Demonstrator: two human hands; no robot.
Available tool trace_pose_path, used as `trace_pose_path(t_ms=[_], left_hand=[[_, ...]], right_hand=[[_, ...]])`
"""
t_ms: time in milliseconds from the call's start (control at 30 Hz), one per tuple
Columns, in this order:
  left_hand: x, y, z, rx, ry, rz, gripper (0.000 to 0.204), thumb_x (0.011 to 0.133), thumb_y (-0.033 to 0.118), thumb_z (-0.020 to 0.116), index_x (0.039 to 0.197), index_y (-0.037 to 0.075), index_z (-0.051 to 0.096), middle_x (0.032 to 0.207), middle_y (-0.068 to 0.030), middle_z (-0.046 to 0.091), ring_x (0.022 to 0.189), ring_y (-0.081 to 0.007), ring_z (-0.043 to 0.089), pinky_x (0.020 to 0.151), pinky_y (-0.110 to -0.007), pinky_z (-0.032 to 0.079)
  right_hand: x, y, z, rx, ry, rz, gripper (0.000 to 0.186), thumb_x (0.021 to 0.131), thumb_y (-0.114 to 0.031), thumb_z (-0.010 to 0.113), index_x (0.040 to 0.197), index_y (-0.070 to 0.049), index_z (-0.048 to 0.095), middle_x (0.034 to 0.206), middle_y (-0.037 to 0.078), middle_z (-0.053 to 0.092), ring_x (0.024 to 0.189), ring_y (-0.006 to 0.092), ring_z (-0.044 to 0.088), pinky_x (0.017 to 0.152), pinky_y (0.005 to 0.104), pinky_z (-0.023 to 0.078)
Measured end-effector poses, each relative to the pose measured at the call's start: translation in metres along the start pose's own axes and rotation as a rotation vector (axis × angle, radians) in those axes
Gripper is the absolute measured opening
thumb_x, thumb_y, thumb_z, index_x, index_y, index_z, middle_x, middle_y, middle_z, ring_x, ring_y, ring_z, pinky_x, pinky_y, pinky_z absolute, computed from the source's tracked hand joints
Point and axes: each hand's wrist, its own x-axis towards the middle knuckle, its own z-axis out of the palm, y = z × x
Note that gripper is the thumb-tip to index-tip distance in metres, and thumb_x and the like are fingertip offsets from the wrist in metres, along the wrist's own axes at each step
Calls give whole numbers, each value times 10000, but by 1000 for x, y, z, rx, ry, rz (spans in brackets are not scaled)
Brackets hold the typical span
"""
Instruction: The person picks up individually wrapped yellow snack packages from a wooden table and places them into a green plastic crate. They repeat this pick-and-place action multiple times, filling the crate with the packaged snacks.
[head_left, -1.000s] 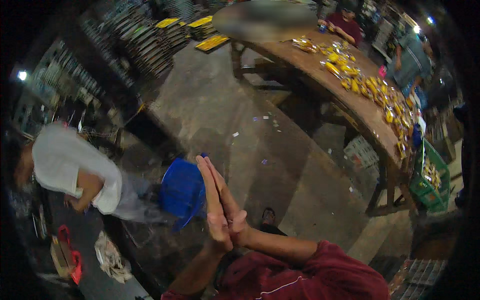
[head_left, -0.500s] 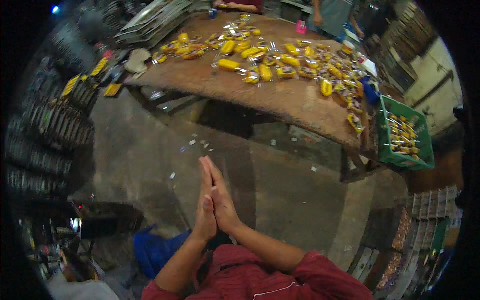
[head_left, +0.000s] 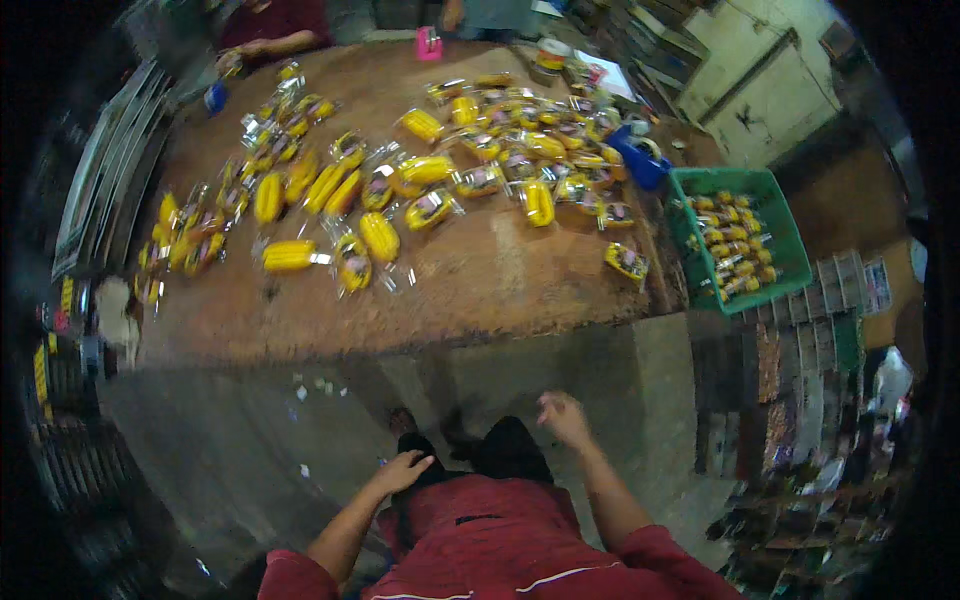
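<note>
My left hand (head_left: 402,471) rests at the front of my dark trouser leg with loosely extended fingers, holding nothing. My right hand (head_left: 564,417) hangs in the air beside my other leg, fingers slightly bent and apart, empty. Beyond both is the worn wooden table (head_left: 470,310), scattered with several yellow pastries in clear wrappers (head_left: 287,254), lying singly and in heaps. At the table's right end, a green crate (head_left: 795,250) holds more packets in rows.
A blue tape dispenser (head_left: 645,160), a pink object (head_left: 428,45) and a white paper (head_left: 608,75) lie along the table's back. Stacked trays (head_left: 95,180) stand at left. A person in maroon (head_left: 270,25) and another in grey (head_left: 495,15) stand across the table.
I have turned right and moved closer to the table, which fills the upper middle. My palms, earlier pressed together, have parted and dropped to either side.
</note>
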Motion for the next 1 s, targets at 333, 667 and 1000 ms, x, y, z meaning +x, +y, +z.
trace_pose_path(t_ms=[333, 667, 1000], left_hand=[[170, 335, -128, 3, 345, 333, 478, 1026, 447, 665, 1148, -10, 731, 993, -200, 748, 927, -281, 729, 870, -420, 560], [372, 475, -123, 621, 981, 354, 772, 858, 331, 826, 1489, 37, 492, 1557, -228, 406, 1454, -445, 373, 1198, -531, 354], [335, 411, -106, -1141, 548, 167, 530, 947, 91, 679, 1447, 48, 505, 1324, -176, 620, 1167, -331, 634, 1037, -454, 499]], right_hand=[[258, -115, -200, -713, 721, -427, 504, 975, -438, 720, 1278, -36, 692, 1401, 169, 592, 1327, 370, 527, 1118, 538, 389], [335, -161, -247, -360, 580, -537, 514, 972, -356, 744, 1366, -40, 649, 1429, 165, 567, 1374, 396, 488, 1175, 534, 350], [508, -299, -164, -807, 113, -804, 800, 843, -293, 854, 1517, -98, 468, 1475, 148, 536, 1411, 375, 473, 1207, 513, 366]])
